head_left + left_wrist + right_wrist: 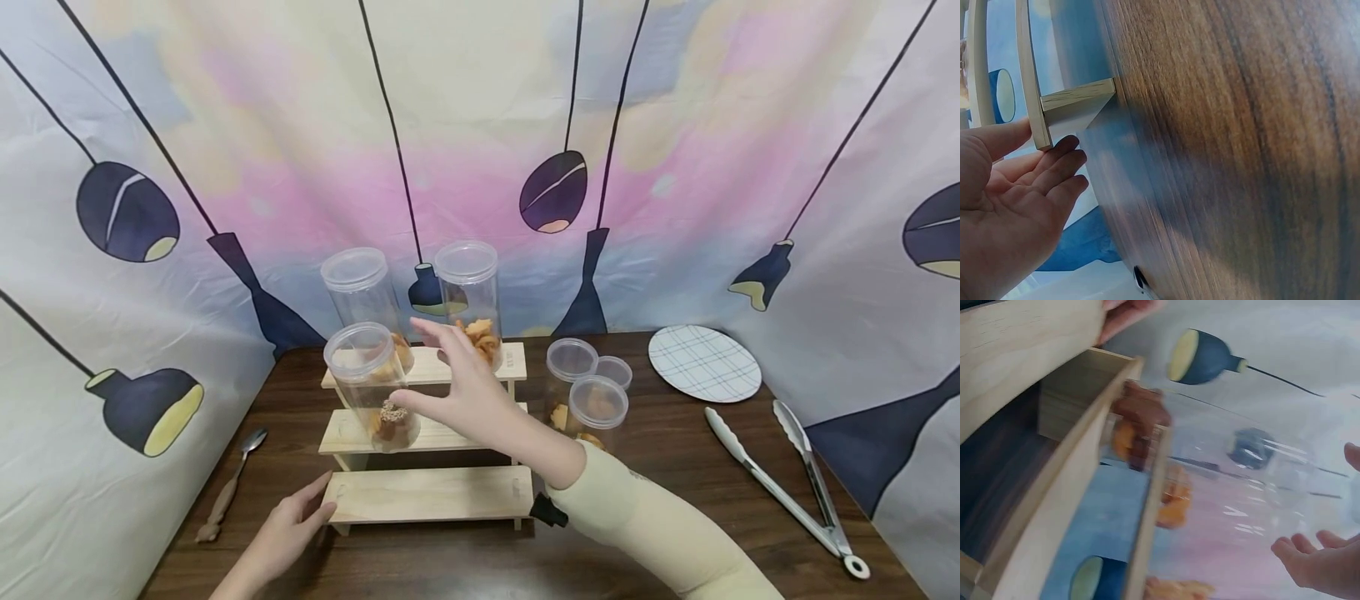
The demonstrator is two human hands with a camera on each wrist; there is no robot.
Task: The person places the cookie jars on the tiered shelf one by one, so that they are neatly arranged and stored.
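Note:
My left hand (288, 529) grips the left end of the lowest step of a three-tier wooden stand (431, 493). In the left wrist view the thumb lies on top of the board and the fingers are below it. Over the middle step, my right hand (468, 392) is spread with nothing in its grasp. Its thumb overlaps a clear lidded jar (363, 387) holding brown snacks, which stands on that step's left part. Behind, on the top step, stand two more clear jars, the left jar (356, 283) and the right jar (472, 292), with golden snacks inside.
Right of the stand, three smaller lidded jars (597, 402) cluster on the dark wooden table (435, 567). A checked plate (703, 363) lies at the back right, with spread metal tongs (787, 492) in front of it. A spoon (231, 487) lies at left.

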